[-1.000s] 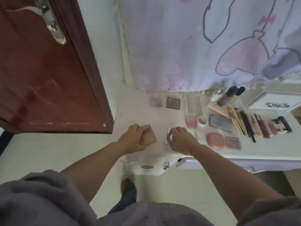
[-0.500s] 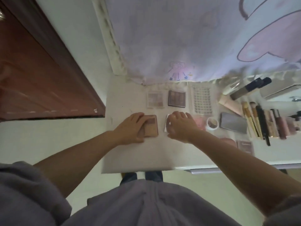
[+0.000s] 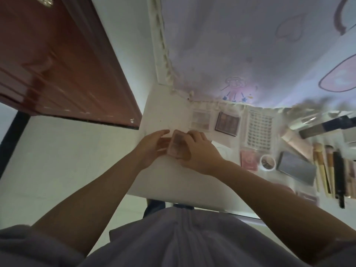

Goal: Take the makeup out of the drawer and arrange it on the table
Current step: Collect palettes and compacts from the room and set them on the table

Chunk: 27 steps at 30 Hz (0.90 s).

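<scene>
We see a white table (image 3: 169, 182); along its far edge lie a dark square eyeshadow palette (image 3: 227, 124) and a clear lash tray (image 3: 259, 131).

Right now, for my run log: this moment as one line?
phase: arranging | right hand: holds pink compact | left hand: open beside it | table

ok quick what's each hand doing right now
Left hand: open, straight fingers resting against the left edge of the pinkish-brown compact.
Right hand: gripping the same compact, fingers curled over its right side.
</scene>
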Available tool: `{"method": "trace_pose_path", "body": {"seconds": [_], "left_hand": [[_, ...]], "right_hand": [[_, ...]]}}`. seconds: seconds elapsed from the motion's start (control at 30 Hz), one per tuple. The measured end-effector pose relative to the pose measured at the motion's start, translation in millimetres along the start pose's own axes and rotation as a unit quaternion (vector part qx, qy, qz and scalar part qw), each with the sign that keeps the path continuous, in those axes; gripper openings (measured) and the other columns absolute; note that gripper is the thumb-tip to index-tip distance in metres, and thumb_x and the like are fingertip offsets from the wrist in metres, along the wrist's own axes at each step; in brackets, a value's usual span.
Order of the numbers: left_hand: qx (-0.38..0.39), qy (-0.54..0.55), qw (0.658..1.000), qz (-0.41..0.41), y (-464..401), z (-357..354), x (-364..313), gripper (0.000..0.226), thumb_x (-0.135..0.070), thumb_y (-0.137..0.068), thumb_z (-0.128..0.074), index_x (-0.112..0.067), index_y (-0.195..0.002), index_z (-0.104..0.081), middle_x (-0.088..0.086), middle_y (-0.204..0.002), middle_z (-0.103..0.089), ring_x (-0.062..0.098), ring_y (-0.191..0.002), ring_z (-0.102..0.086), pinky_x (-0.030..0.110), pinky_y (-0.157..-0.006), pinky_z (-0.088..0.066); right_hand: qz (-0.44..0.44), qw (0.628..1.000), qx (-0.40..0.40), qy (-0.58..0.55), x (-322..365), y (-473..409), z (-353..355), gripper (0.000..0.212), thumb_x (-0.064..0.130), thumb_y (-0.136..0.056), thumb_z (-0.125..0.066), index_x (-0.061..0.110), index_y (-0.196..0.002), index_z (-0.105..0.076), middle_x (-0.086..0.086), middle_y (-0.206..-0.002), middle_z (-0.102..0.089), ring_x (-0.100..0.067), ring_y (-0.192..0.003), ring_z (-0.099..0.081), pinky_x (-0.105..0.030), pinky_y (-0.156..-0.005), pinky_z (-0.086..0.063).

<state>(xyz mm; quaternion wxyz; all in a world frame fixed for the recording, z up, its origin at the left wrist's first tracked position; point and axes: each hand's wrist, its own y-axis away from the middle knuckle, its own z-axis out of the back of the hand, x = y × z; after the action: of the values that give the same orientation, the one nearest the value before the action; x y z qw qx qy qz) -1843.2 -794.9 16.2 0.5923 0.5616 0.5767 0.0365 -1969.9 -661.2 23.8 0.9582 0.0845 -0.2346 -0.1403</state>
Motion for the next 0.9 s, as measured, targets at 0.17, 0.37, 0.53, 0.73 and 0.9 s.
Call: {"method": "trace_pose_path", "body": {"seconds": [0.17,0.37,0.53,0.73,0.9], "left_hand": [[0.171,0.084,0.981,0.044,13,-22,-14,0.059,-0.064,-0.090,-0.031,-0.025,-0.118,-0.065,0.005,-0.123,-0.063,0.020,-0.104,-0.062,0.038,-0.085,-0.052],[0.191,0.107,0.975,0.033,16,-51,-38,0.057,-0.059,-0.091,-0.034,-0.020,-0.115,-0.066,0.008,-0.115,-0.067,0.020,-0.097,-0.067,0.037,-0.075,-0.055],[0.205,0.099,0.973,0.019,12,-63,-47,0.054,-0.058,-0.091,-0.035,-0.021,-0.111,-0.069,0.007,-0.112,-0.068,0.020,-0.094,-0.067,0.039,-0.074,-0.055],[0.254,0.118,0.958,0.064,9,-47,-39,0.061,-0.059,-0.085,-0.046,-0.013,-0.121,-0.062,0.014,-0.116,-0.063,0.028,-0.100,-0.062,0.044,-0.088,-0.050],[0.307,0.177,0.931,0.089,10,-29,-32,0.074,-0.055,-0.078,-0.062,-0.004,-0.131,-0.052,0.023,-0.125,-0.055,0.034,-0.109,-0.058,0.044,-0.093,-0.048]], "right_hand": [[0.007,0.989,-0.126,-0.072,18,-2,36,0.066,0.045,-0.071,-0.071,0.014,-0.124,-0.045,-0.009,-0.128,-0.043,-0.028,-0.116,-0.041,-0.035,-0.085,-0.042],[0.005,0.993,-0.100,-0.066,6,6,72,0.063,0.048,-0.078,-0.067,0.014,-0.125,-0.042,-0.006,-0.128,-0.041,-0.023,-0.115,-0.040,-0.031,-0.089,-0.039],[0.009,0.992,-0.107,-0.063,-5,4,87,0.058,0.047,-0.079,-0.065,0.016,-0.123,-0.043,-0.004,-0.126,-0.043,-0.020,-0.111,-0.042,-0.025,-0.084,-0.034],[0.019,0.977,0.015,-0.210,-21,-2,106,0.049,0.062,-0.072,-0.056,0.035,-0.111,-0.047,0.013,-0.112,-0.054,-0.008,-0.103,-0.055,-0.024,-0.086,-0.046],[-0.120,0.808,0.071,-0.573,-39,-32,114,0.030,0.041,-0.097,-0.044,0.017,-0.103,-0.062,-0.006,-0.098,-0.073,-0.022,-0.091,-0.069,-0.028,-0.070,-0.054]]}}
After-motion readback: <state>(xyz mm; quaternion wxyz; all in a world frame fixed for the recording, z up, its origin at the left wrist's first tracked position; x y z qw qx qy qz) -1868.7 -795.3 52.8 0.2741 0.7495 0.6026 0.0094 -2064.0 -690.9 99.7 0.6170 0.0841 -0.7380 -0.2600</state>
